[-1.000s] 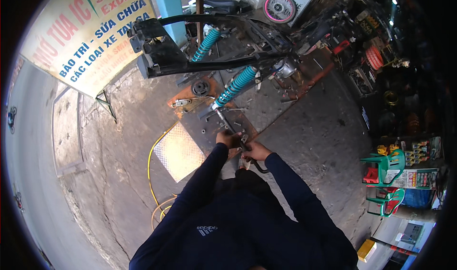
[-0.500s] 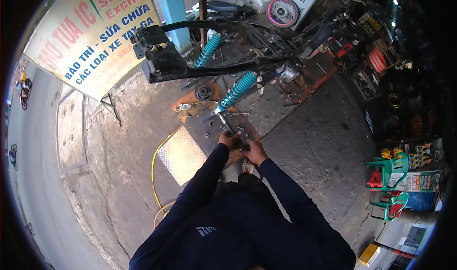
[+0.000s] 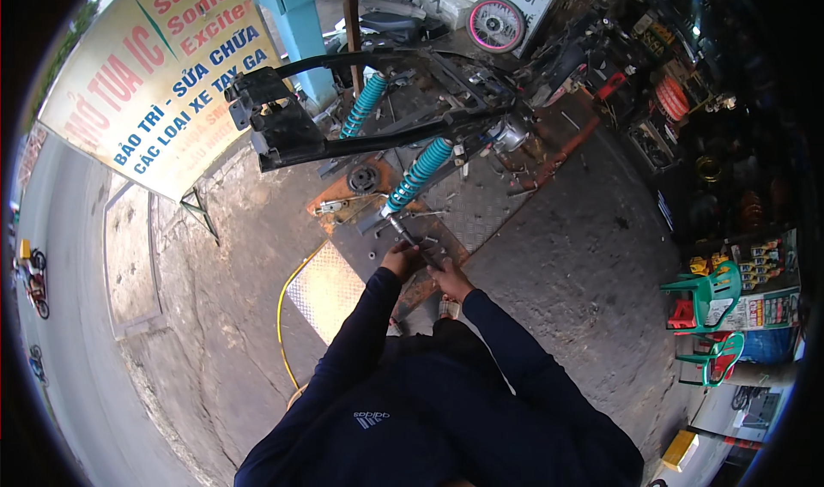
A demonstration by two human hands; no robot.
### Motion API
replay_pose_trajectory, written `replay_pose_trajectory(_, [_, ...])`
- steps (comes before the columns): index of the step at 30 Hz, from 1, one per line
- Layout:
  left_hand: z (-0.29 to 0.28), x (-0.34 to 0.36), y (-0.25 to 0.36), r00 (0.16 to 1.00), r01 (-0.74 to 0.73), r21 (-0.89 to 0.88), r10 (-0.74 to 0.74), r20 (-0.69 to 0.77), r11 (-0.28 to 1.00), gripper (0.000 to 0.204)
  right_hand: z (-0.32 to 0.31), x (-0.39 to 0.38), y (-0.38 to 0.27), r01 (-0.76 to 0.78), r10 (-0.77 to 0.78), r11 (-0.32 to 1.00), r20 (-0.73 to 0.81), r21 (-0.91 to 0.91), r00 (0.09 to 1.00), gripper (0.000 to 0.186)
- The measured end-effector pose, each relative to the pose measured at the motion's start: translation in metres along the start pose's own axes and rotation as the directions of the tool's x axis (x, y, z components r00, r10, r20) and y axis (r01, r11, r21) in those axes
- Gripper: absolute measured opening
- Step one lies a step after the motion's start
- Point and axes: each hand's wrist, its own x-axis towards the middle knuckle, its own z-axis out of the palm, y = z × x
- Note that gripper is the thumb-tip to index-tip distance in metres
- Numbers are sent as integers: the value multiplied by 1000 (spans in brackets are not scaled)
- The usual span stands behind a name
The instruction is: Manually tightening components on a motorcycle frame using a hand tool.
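My left hand point(image 3: 402, 260) is closed around a long tool with a silver socket-like shaft point(image 3: 399, 228) and a darker body. My right hand point(image 3: 451, 279) grips the rear part of the same tool, closer to me. Its silver end meets the lower end of a teal coil-spring shock absorber point(image 3: 419, 176). That shock hangs from a black motorcycle frame point(image 3: 343, 151), with a second teal shock absorber point(image 3: 364, 107) on the far side. My fingers hide most of the tool's body, so its exact kind is unclear.
Below the frame lies a metal plate platform point(image 3: 481, 217) with loose small parts and a round dark part point(image 3: 363, 178). A yellow hose point(image 3: 281, 315) curves over the floor at left. Green plastic chairs point(image 3: 719, 290) stand right; a large signboard point(image 3: 163, 75) stands left.
The whole view has shifted slightly, with the frame and shocks now lower and further left. Both hands stay on the tool at the shock's lower end. Riders on the road have moved.
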Motion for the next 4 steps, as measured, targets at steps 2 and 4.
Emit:
replay_pose_trajectory(2, [-7, 2, 8, 999, 35, 118, -31, -34, 992, 39, -1, 8, -1, -284, 185, 902, 303, 324, 935, 45])
replay_pose_trajectory(4, [-5, 6, 4, 971, 103, 341, -20, -238, 934, 38, 3, 13, -4, -274, 181, 921, 320, 277, 930, 49])
